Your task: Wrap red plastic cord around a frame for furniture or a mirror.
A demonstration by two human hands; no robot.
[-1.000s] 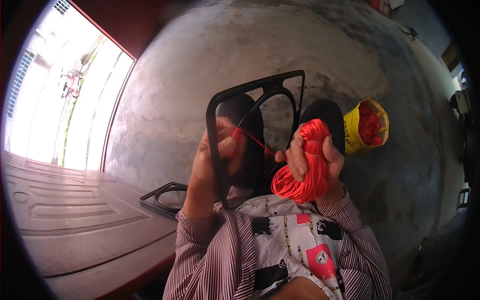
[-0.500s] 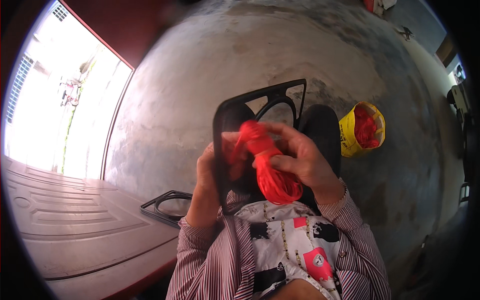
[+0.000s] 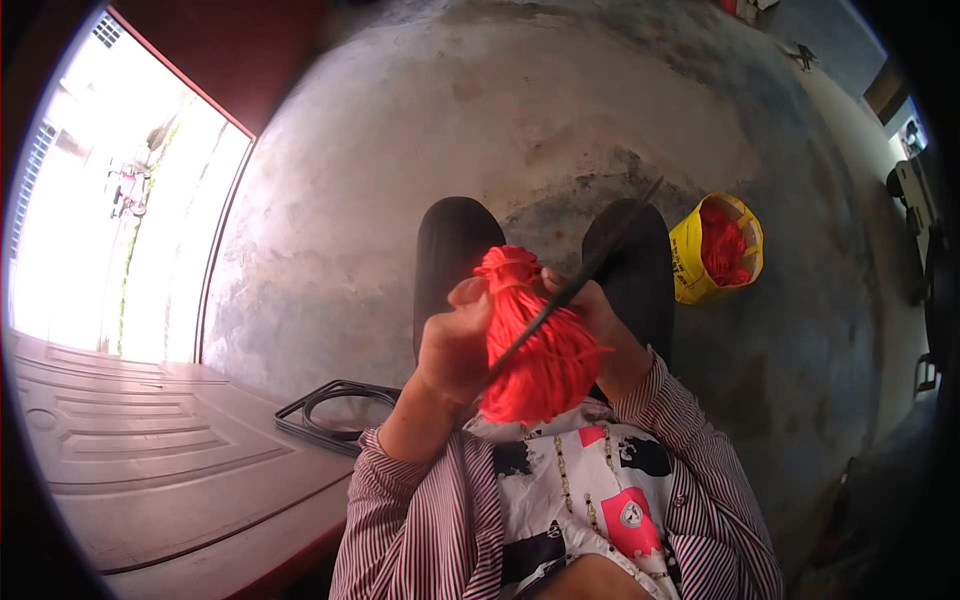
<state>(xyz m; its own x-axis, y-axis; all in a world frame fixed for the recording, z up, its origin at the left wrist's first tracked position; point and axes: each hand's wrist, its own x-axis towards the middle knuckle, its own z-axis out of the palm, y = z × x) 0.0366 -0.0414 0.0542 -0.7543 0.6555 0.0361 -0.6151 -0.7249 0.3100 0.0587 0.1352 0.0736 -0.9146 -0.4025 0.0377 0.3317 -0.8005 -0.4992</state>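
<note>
At the far left of the frame a bright doorway glares white, and below it, lower left, a brown moulded panel lies flat. Just right of that panel a black frame rests on the concrete floor, well apart from my hands.

Moving to the centre, my left hand is closed around the near side of a bundle of red cord, thumb up by its knotted top. The bundle sits in the middle of the frame, raised in front of my chest, its loose strands hanging down toward my patterned shirt. A thin black frame piece, seen edge-on, runs slantwise across the bundle from lower left to upper right. My right hand is mostly hidden behind the cord; it looks curled about the black frame piece and the far side of the bundle, though I cannot tell just how its fingers lie.

I judge that I am mid-way through working the cord about the frame, passing the bundle from one side to the other. The next move calls for keeping the strand taut and the bundle gathered so that nothing slips loose or tangles as it goes round.

At middle right a yellow bag stands open on the floor with more red cord inside, near my right knee.
</note>
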